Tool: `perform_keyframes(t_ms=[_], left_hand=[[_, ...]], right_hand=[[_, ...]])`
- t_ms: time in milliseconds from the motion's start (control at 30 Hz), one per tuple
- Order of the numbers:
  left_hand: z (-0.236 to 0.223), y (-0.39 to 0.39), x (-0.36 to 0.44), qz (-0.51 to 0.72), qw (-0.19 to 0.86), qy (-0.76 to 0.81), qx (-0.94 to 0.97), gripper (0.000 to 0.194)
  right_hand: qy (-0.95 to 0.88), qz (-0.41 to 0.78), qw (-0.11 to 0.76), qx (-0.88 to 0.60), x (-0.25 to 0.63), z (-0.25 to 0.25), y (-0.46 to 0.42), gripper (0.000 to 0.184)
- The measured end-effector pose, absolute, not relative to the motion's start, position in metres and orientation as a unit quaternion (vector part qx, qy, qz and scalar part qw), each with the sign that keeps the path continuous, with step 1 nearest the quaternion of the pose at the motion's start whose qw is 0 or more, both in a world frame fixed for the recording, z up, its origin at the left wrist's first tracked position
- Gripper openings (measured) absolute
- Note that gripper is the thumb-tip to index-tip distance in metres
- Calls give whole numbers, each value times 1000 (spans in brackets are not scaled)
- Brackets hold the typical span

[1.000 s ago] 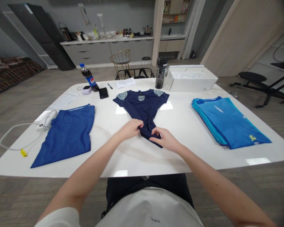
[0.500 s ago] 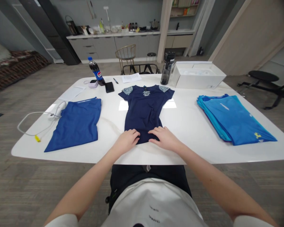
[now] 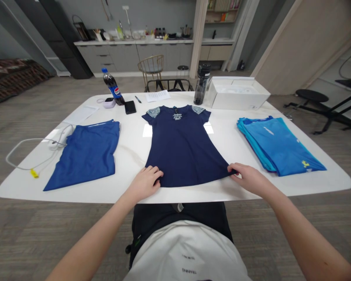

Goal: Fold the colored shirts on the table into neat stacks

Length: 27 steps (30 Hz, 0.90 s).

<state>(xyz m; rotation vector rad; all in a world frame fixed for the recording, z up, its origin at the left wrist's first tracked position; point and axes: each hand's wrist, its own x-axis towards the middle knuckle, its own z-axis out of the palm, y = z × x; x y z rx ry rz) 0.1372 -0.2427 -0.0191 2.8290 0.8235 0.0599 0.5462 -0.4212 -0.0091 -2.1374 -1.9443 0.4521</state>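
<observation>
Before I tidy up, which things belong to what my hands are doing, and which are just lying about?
In use: navy T-shirt, left hand, right hand.
Lying about: blue shirt, stack of light blue shirts, cola bottle, phone, water bottle, white box.

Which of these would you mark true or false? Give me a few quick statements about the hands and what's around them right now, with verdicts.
1. The right hand touches a hem corner of the navy short-sleeved T-shirt. True.
2. The left hand rests on the shirt's collar. False: it is at the hem's other corner.
3. The stack of folded bright-blue shirts lies left of the navy short-sleeved T-shirt. False: it lies to the right.
4. The dark plastic water bottle stands beside the open white cardboard box. True.
5. The Pepsi cola bottle lies on its side. False: it stands upright.
</observation>
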Motion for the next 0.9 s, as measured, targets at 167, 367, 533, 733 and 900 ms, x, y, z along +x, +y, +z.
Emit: perform_keyframes(t_ms=[167,367,533,733,900], left_hand=[[-18,-253,126,9,142,260,955,16],[-30,-251,154,38,56,314,947,24],[-40,-266,158,2,17,418,908,35],[-27,-246,182,44,89,424,900,32],[-38,-144,275,198,70,362,908,43]], right_hand=[[-657,244,96,-707,546,-4,-441,17],[-661,176,230,-692,502,-19,-412,24],[-664,159,150,-715,484,-34,-421,21],[-664,183,147,-710,487,-18,-379,23],[-692,107,256,-667,484,-31,-231,38]])
